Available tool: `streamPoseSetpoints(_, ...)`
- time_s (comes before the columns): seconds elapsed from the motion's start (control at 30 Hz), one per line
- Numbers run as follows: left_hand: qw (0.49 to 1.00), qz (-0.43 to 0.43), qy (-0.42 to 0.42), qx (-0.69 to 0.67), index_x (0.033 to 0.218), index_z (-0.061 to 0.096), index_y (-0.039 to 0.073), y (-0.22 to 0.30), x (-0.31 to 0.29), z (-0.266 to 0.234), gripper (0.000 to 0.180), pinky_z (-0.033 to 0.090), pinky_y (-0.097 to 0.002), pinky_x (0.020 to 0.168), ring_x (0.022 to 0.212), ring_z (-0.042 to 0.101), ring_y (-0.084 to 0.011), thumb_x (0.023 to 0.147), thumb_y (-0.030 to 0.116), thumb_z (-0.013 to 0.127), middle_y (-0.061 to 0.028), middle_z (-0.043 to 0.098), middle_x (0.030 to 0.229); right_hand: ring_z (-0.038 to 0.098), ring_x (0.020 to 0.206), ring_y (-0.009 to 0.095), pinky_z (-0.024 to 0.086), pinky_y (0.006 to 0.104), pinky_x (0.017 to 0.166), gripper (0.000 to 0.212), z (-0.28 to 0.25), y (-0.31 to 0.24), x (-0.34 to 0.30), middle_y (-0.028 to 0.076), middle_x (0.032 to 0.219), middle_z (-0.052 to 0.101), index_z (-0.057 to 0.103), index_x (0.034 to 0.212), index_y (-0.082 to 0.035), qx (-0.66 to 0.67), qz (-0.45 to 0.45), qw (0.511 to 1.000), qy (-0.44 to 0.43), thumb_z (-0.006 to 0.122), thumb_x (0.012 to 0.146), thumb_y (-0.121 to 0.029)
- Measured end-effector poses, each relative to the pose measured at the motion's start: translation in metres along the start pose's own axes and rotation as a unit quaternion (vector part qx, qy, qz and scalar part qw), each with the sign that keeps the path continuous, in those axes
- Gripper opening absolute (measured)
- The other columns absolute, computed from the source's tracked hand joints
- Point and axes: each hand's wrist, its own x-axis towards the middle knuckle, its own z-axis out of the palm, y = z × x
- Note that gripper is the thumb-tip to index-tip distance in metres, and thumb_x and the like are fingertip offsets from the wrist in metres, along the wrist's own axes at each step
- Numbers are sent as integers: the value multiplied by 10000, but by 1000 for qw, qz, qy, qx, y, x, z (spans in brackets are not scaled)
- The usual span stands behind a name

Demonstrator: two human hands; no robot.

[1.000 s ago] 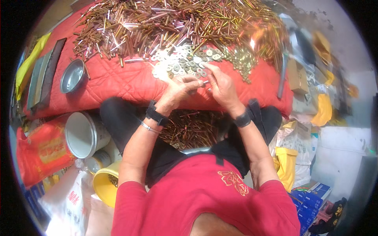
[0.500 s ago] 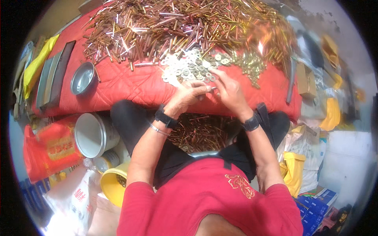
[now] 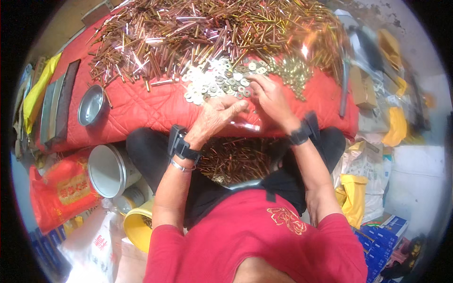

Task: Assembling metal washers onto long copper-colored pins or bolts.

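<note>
My left hand (image 3: 219, 115) is over the front of the red padded cloth (image 3: 155, 106), thumb stretched out and apart from the fingers, which are partly hidden. A short shiny metal rod (image 3: 245, 126) shows just below it, blurred and apart from the thumb. My right hand (image 3: 271, 96) reaches to the near right edge of a heap of flat metal washers (image 3: 222, 82), its fingers spread and bent, with nothing seen in them. Small brass-coloured pieces (image 3: 296, 78) lie right of the washers. Behind spreads a big pile of copper-coloured metal rods (image 3: 203, 33).
A metal bowl (image 3: 92, 106) sits on the cloth at left, near some long flat bars (image 3: 60, 101). More rods (image 3: 236, 160) lie below, between my knees. A white bucket (image 3: 106, 170) and a yellow bucket (image 3: 138, 226) stand at left. Yellow bags (image 3: 354, 195) are at right.
Both hands were together around a small rod; now they are a little apart. The rod has left the fingers and is lower. My right fingers have moved up toward the washers.
</note>
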Motion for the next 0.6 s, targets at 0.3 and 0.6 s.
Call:
streamPoseSetpoints(0.3,765,145,317,542,879,603,37,-23,81,-60,159,483,-447,727,852,583,-349,771,136,666,-158,603,881,563,885,283,487,384,708,202,51,32,64,108,924,521,623,931,-133,-288,-175,940,52,576,751,-52)
streamPoseSetpoints(0.6,817,148,309,464,904,650,35,-29,81,-70,158,478,-426,655,712,621,-305,811,153,601,-162,639,812,576,817,286,490,374,710,162,3,39,55,127,898,506,493,907,-24,-100,-117,984,92,592,782,2)
